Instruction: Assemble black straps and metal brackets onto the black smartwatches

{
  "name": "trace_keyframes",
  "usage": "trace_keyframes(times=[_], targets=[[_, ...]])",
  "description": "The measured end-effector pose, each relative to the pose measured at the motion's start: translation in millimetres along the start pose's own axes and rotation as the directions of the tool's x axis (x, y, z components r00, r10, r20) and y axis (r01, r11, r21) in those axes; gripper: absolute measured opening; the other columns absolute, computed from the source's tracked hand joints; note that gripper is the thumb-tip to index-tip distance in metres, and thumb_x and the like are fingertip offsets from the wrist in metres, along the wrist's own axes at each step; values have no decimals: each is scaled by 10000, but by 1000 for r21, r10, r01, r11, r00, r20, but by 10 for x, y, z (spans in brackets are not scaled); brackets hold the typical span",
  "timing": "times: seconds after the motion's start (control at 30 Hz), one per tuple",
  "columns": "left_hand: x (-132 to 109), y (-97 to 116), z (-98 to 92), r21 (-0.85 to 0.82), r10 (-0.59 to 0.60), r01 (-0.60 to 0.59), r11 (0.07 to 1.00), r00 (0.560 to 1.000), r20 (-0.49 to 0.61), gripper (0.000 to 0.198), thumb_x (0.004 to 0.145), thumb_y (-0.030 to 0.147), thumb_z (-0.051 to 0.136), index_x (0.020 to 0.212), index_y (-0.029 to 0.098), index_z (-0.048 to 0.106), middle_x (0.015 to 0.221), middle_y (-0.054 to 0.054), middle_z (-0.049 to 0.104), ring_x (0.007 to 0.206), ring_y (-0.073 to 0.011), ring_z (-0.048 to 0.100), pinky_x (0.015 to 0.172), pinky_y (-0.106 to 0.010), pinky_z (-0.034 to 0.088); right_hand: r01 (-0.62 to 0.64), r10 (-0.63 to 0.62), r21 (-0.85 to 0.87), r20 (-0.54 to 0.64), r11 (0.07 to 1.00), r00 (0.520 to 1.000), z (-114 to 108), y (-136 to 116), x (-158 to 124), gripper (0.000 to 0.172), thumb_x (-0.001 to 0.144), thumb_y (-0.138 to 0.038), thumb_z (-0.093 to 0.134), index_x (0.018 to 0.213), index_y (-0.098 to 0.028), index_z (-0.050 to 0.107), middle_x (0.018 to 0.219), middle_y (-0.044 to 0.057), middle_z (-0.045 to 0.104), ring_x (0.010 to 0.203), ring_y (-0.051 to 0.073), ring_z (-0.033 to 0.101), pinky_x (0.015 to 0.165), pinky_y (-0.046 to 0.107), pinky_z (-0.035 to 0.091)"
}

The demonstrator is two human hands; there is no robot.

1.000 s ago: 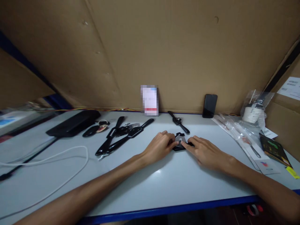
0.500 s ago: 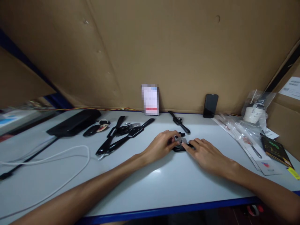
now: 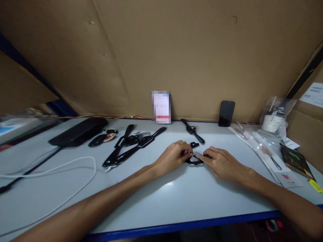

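Plate (image 3: 194, 158): shiny mtl; wall (image 3: 161, 50): matt cardbd.

Slim, uncovered left forearm (image 3: 108, 200) and right forearm (image 3: 280, 198), with ungloved left hand (image 3: 174, 154) and right hand (image 3: 224, 163).
The left forearm, lower left of the frame, tapers to a narrow wrist (image 3: 152, 170); the right one, lower right, has the same slender shape. Slim fingers (image 3: 205, 160) and rounded knuckles (image 3: 214, 152) show on both hands; nails are too small to make out.

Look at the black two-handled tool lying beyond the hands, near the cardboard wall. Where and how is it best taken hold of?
Probably by its nearer handle, from above and the right: the black two-handled tool lies slantwise, this smooth end pointing towards the right hand, while its middle looks bulkier and its far end sits close to the cardboard wall.
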State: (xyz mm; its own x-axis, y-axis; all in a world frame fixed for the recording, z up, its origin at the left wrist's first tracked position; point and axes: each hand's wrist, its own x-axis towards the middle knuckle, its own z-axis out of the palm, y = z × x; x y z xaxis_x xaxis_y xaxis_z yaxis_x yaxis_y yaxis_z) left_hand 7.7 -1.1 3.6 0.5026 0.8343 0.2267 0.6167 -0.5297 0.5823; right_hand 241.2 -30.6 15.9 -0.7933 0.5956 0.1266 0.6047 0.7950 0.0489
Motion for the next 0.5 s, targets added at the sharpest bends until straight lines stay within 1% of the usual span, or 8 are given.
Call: trace_keyframes(times=[0.17,0.23,0.27,0.33,0.4,0.5], targets=[[-12,-34,-20,-17,62,-62,998,998,17,148,921,206,611,849,196,740,805,-30,647,836,-204,591,775,-330,452,61,-60,47,-36,997,998,1,5,-11,340,954,-64,497,1234,-123,681,1026,131,670,930,234,604,817,384,529],[-16,-45,-30,-22,78,-77,997,996,36,132,920,223,626,873,193,746,811,-32,646,838,-204,595,778,-333,461,65,-63,68,-39,996,997,-9,-18,-13,358,951,-67,496,1257,-138,667,1013,119,673,912,230,603,814,380,521],[-15,-48,-34,-23,83,-82,996,995,48,124,918,230,634,887,192,748,814,-33,646,839,-204,596,779,-334,464,44,-41,84,-42,995,998,-17,-29,-13,383,947,-70,497,1293,-142,644,1005,114,674,901,229,603,809,379,518],[-12,-49,-40,-19,85,-84,996,995,59,124,920,231,636,917,194,755,825,-36,649,846,-205,596,785,-335,466,-34,40,117,-48,993,998,-40,-45,-12,431,942,-86,506,1363,-137,588,994,114,679,890,235,604,798,382,513],[-7,-46,-43,-9,73,-73,997,996,57,145,931,216,618,938,197,761,842,-41,653,853,-204,593,788,-334,462,-104,111,157,-38,982,993,-68,-41,-12,447,942,-102,517,1385,-135,566,1020,123,683,906,244,613,799,384,512],[-3,-46,-43,-4,57,-57,998,997,58,173,936,184,597,956,200,769,850,-43,648,848,-201,589,782,-327,456,-114,115,242,7,964,993,-110,-1,-16,409,946,-94,531,1341,-164,610,1089,121,686,967,242,632,837,375,511]])
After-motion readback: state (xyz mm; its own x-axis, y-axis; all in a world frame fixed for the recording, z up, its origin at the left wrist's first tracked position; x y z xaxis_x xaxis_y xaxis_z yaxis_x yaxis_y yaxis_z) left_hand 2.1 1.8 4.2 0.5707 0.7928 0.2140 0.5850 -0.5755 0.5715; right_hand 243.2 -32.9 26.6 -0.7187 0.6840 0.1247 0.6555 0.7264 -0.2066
